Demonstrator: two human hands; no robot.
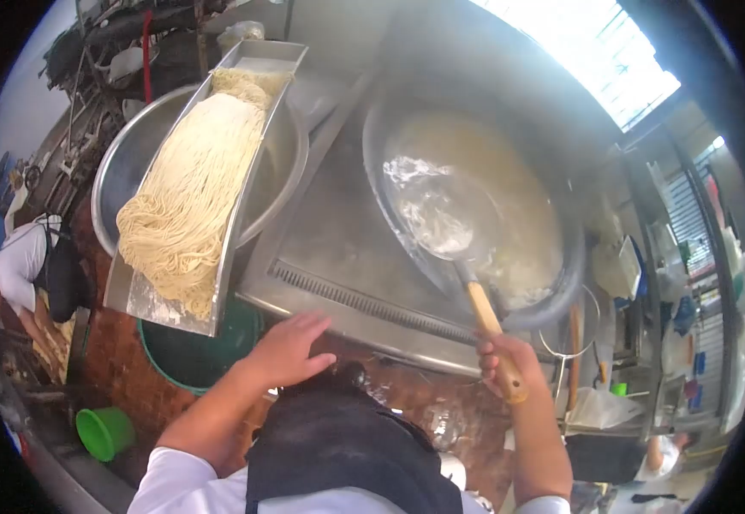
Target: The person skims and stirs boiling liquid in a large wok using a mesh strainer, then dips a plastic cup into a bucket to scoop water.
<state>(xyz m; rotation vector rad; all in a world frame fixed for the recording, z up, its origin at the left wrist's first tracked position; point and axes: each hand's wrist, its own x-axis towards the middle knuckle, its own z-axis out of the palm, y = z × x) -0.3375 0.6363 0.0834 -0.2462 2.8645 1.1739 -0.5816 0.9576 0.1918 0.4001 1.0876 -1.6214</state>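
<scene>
My right hand (509, 364) is closed around the wooden handle of a skimmer (484, 308). Its metal end reaches into a big pot (372, 154) of cloudy, steaming liquid, and foam or glare hides the shape of its head. My left hand (291, 349) holds nothing; its fingers are apart, just before the front edge of the steel stove top (338, 313). Up and left of that hand, a long metal tray (163, 307) carries a thick heap of pale yellow noodles (193, 188). The tray lies slanted across a wide steel basin (103, 188).
A dark green tub (193, 347) stands below the tray, and a bright green bucket (105, 433) is on the tiled floor. One person (30, 265) bends at the far left; another (625, 458) is at lower right. Shelves with containers (689, 283) line the right side.
</scene>
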